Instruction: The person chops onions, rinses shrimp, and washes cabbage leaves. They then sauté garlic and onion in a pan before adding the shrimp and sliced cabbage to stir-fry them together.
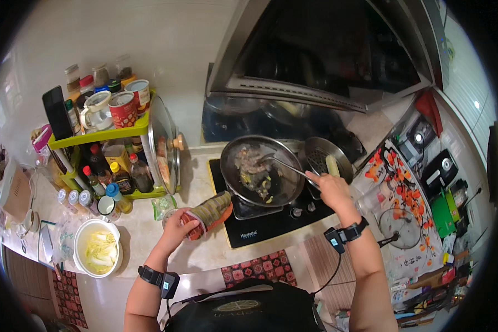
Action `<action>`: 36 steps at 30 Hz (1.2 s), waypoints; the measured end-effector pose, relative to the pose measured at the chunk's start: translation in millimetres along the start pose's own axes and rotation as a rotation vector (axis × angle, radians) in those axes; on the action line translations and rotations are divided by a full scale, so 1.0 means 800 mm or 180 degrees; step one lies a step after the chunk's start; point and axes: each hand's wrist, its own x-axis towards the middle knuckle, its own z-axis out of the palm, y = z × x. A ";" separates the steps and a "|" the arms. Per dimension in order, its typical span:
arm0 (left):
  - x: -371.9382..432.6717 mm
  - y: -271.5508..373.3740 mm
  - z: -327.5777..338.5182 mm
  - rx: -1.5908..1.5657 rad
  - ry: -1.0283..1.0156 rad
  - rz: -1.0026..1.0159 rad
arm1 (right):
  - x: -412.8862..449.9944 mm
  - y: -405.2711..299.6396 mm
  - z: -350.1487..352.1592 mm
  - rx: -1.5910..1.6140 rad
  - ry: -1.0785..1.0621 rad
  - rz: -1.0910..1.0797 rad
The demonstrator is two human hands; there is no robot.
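A dark metal wok (286, 184) stands on the left burner of a black gas stove (257, 228). In it lie pale pieces of food (251, 159) with some yellow-green bits, and a little steam seems to rise. My left hand (180, 226) grips a patterned green and red cloth pot holder (209, 211) at the wok's near left side; the wok's handle, if inside, is hidden. My right hand (334, 193) holds the handle of a metal cooking spatula or ladle (290, 167). Its head rests among the food in the wok.
A strainer (340, 153) stands right of the wok. A range hood (290, 93) hangs above. Left are a green rack (103, 139) of bottles and jars, a white pot (79, 257) holding cut cabbage and a knife (46, 240). A glass lid (399, 228) lies at right.
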 end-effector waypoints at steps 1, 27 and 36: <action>-0.001 -0.003 -0.001 -0.0018 -0.0006 0.0053 | 0.001 0.001 -0.009 0.0071 0.0024 -0.0042; -0.005 0.006 0.000 0.0198 -0.0014 0.0070 | -0.003 0.003 -0.027 -0.0052 -0.0032 -0.0024; -0.004 0.001 0.001 0.0052 0.0043 0.0211 | -0.003 -0.004 -0.031 0.0124 -0.0225 0.0130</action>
